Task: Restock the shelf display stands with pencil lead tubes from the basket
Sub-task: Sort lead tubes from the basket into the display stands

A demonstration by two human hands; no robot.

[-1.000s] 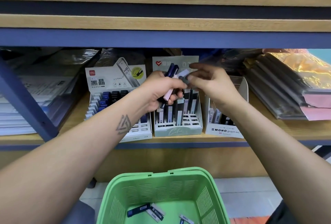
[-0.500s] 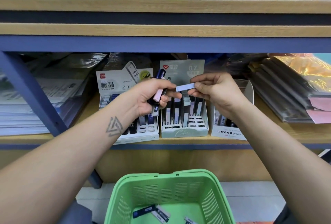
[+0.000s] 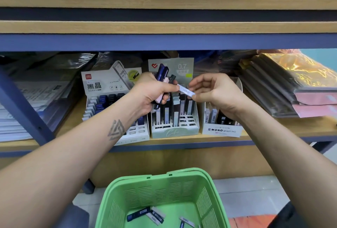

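Pale lead tube (image 3: pixel 186 91) lying crosswise, right hand (image 3: pixel 217 92) fingers pinching it, left hand (image 3: pixel 152 93) gripping tube bundle (image 3: pixel 162 80)

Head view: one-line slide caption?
Left hand grips several lead tubes; right hand pinches a pale lilac tube above the mint-green display stand.

Bare forearms, triangular tattoo (image 3: pixel 116 129) on the left one.

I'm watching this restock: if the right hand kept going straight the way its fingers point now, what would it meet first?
The right hand points left, pinching a pale lead tube. Going straight on, it would likely meet the left hand first, which grips a bundle of tubes and already touches the pale tube's far end.
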